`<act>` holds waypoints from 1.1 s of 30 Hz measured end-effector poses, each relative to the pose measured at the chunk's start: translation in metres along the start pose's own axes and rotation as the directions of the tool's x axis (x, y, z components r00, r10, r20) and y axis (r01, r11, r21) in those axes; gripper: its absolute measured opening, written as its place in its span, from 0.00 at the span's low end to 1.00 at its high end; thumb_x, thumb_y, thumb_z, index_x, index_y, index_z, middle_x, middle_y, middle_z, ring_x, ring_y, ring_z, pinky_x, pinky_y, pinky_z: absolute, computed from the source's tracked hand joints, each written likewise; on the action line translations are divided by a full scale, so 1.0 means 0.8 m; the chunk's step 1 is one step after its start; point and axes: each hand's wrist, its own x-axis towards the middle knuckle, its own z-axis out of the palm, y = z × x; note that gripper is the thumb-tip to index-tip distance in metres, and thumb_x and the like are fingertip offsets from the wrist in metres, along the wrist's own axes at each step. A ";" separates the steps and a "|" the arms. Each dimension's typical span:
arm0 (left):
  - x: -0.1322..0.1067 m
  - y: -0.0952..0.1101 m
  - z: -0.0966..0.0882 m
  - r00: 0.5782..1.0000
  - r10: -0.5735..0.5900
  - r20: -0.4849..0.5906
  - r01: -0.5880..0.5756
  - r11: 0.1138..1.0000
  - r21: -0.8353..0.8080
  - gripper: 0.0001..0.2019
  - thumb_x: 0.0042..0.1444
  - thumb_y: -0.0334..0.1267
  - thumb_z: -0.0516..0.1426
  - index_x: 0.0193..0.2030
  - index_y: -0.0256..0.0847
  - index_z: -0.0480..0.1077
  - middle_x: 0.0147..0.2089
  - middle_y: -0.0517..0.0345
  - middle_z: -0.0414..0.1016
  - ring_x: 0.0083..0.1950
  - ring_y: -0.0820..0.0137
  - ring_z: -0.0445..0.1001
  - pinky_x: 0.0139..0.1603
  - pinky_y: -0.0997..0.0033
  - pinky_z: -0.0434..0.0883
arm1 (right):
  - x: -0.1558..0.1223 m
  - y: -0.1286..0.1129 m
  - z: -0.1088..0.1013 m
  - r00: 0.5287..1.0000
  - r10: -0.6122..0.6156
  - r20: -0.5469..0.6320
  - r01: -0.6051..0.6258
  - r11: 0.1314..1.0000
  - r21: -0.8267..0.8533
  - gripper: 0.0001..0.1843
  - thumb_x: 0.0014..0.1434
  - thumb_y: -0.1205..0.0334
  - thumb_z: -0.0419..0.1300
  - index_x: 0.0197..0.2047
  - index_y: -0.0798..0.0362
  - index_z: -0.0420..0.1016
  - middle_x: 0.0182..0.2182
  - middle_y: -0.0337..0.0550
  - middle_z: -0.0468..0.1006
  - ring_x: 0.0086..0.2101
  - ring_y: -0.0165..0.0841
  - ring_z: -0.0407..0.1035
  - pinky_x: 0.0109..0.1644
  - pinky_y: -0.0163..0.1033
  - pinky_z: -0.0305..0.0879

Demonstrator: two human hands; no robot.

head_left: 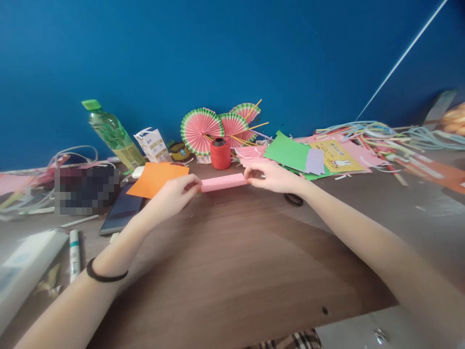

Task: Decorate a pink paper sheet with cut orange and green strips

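Note:
Between my two hands stretches a folded strip of pink paper (pixel 223 182), held a little above the brown table (pixel 232 252). My left hand (pixel 180 193) pinches its left end, and my right hand (pixel 267 175) pinches the right end. Just behind the strip stands a red spool of thread (pixel 220 155). A sheet of orange paper (pixel 160 178) lies behind my left hand. Close to my right wrist rests a dark scissors handle (pixel 293 199), the rest of which is hidden.
Pleated watermelon-coloured paper fans (pixel 202 130) lean on the blue wall (pixel 232 53). At the left are a green bottle (pixel 112 133), a small carton (pixel 153 145), a phone (pixel 121 211) and a marker (pixel 74 254). Green paper (pixel 286 151) and a yellow booklet (pixel 336 156) lie at the right.

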 end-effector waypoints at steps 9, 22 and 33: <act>-0.001 0.007 -0.011 0.973 -0.201 -0.117 0.111 0.842 -0.527 0.17 0.51 0.51 0.52 0.36 0.38 0.69 0.31 0.55 0.73 0.31 0.68 0.71 0.30 0.71 0.68 | 0.002 -0.012 -0.007 0.943 0.110 -0.314 0.031 0.911 0.411 0.07 0.53 0.59 0.57 0.34 0.53 0.68 0.36 0.42 0.74 0.38 0.33 0.68 0.43 0.40 0.64; 0.004 -0.017 0.018 0.989 0.001 0.149 -0.018 0.993 0.117 0.12 0.52 0.43 0.48 0.33 0.44 0.72 0.36 0.58 0.76 0.37 0.65 0.72 0.37 0.70 0.66 | 0.007 0.019 0.026 0.983 0.179 0.038 -0.181 0.981 0.061 0.07 0.51 0.67 0.57 0.34 0.56 0.73 0.33 0.43 0.76 0.33 0.31 0.69 0.39 0.37 0.64; 0.000 -0.013 0.024 0.989 0.066 0.130 -0.094 0.969 0.228 0.11 0.54 0.41 0.47 0.32 0.44 0.70 0.33 0.58 0.75 0.35 0.66 0.71 0.33 0.71 0.64 | 0.005 0.018 0.037 0.995 0.037 0.096 -0.017 0.979 -0.205 0.09 0.53 0.72 0.52 0.34 0.58 0.73 0.34 0.47 0.74 0.34 0.32 0.66 0.40 0.36 0.60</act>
